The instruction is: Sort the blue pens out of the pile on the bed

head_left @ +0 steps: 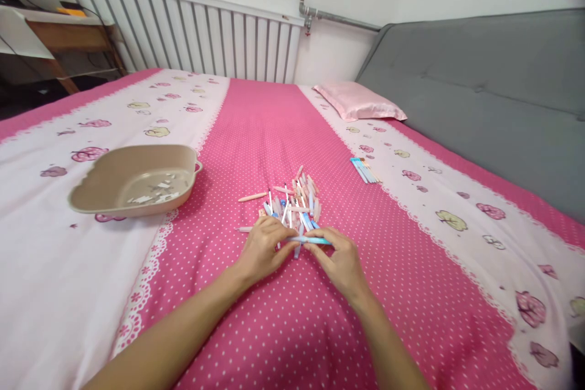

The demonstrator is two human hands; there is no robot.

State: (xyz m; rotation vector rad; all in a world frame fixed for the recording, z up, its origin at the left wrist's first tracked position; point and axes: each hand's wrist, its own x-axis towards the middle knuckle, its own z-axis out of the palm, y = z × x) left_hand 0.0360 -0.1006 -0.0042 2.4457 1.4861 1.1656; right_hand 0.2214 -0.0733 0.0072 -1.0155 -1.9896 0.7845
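Between my two hands a slim pen, pale at the left and turquoise at the right, lies almost level. My left hand pinches its pale end with thumb and fingers. At the turquoise side my right hand grips it the same way. Just beyond my fingers is a loose pile of pen parts, in pink, white and blue, spread on the pink dotted bedspread. A single peach-coloured piece lies at the pile's left.
A beige basin with small white bits inside stands at the left. Several blue and pale pens lie in a row at the right. Farther back are a pink pillow, a grey headboard and a white radiator.
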